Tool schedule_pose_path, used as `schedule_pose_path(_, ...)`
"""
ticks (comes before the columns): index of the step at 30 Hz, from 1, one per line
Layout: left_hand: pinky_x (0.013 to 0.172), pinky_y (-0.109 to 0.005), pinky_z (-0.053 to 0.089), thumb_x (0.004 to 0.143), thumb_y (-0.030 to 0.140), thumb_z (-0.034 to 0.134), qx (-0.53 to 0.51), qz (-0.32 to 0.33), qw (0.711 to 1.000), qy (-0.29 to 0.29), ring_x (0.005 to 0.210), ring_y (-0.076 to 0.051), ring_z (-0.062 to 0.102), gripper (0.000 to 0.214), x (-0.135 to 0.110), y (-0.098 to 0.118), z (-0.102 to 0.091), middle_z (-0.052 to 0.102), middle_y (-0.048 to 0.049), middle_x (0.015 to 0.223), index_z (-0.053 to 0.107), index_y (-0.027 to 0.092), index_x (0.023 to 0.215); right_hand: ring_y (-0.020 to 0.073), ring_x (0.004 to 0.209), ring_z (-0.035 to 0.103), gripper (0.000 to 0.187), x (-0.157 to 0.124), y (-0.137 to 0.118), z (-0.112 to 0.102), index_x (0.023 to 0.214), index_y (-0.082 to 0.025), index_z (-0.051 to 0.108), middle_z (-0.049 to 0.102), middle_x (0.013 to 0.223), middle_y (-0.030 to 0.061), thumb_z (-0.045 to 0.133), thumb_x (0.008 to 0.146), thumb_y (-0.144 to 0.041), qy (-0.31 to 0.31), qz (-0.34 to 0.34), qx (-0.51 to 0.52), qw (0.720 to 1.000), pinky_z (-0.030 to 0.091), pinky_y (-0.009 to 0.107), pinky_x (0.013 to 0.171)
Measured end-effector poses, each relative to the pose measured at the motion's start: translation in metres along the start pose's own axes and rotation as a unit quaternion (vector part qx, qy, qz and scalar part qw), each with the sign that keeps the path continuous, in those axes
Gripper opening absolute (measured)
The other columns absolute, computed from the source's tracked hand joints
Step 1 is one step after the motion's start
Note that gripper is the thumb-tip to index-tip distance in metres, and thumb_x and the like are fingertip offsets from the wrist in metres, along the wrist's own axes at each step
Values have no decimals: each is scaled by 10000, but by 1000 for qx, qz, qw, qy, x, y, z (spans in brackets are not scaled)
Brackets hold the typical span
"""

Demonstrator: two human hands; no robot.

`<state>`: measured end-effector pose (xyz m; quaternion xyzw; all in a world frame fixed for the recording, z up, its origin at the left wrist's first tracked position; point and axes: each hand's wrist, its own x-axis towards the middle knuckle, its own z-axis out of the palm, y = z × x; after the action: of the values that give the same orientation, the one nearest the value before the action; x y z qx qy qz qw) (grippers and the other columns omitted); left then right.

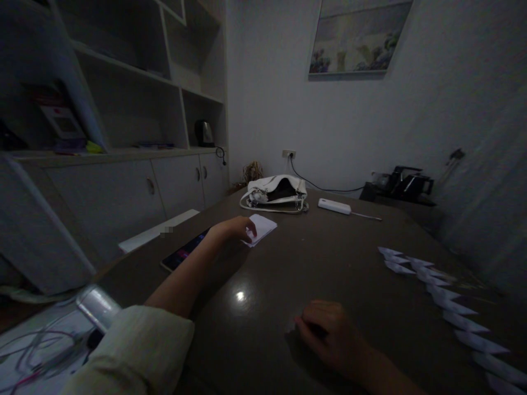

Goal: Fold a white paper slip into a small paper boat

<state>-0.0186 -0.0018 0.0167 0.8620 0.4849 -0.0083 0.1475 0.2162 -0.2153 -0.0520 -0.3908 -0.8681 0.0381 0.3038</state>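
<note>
Left hand (pixel 240 227) is extended over a small stack of white paper (pixel 265 226), fingers bent and touching its near left part; cannot tell whether a sheet is pinched. Right hand (pixel 329 332) rests on the dark surface (pixel 263 312), loosely curled, thumb near the bent fingers; palm hidden, so cannot tell whether it holds anything. The paper stack lies flat, left of centre, with a dark-screened tablet (pixel 185 252) just beside it, partly behind the left forearm. Beyond the stack sits a white handbag (pixel 288 184), mouth gaping toward the viewer, interior too dark to read; its strap (pixel 267 209) lies in front. Right of the bag: a white oblong device (pixel 334 206) with a short cable. Along the right side, folded white paper pieces (pixel 465 322) stand in a closely spaced line. Far right, a low dark stand (pixel 395 198) bears a black kettle (pixel 415 185), contents not visible. At left, the shelf unit (pixel 181 118) holds a metallic kettle (pixel 205 133) in its lower right compartment; the cupboard doors (pixel 175 184) below are closed.
</note>
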Motion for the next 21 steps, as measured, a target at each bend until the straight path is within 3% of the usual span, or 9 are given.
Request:
schedule_pose_path(9,820,-273,437,624,297,759,1,7,1000,6,1021,-248,571,424,2,-3,3,617,-62,1141,677,229,1035,95,509,462,305,2,-1,-2,571,-162,452,504,534,5,418,873,-188,-7,3,-4,1000,282,222,526)
schedule_pose_path(21,791,-274,441,665,245,737,-9,27,999,22,989,-240,594,310,1,-3,3,652,-80,1074,695,192,968,88,496,441,304,2,-1,-1,563,-162,446,493,523,-4,435,866,-185,-2,5,0,1000,274,221,521)
